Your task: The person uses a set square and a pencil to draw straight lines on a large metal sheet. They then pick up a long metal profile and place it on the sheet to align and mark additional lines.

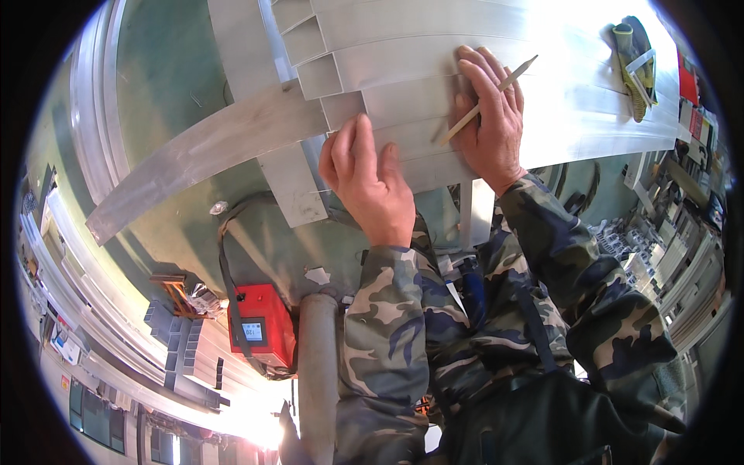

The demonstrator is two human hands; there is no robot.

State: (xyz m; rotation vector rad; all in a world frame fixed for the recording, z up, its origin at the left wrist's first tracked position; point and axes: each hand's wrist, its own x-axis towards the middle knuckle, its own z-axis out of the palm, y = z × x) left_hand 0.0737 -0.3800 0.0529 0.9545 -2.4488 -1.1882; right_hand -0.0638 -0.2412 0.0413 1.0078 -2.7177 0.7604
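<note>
Several rectangular metal tubes (407, 64) lie side by side, their open ends stepped at the left. My left hand (372, 180) is at those ends, fingers bent and slightly apart, its fingertips by the edge of a tube. A long flat metal bar (215, 157) reaches from the tube ends out to the lower left. My right hand (491, 116) rests with its fingertips on the tubes, and a thin pointed stick (462, 125), perhaps a pencil, is held across its fingers. Whether my left fingertips press on the metal, I cannot tell.
Work gloves (625, 52) and a small metal frame (633, 70) lie on the tubes at the far right. Below left stand a red machine (266, 317) with a display and cable, and a grey cylinder (318, 372). Long metal profiles (87, 116) line the left side.
</note>
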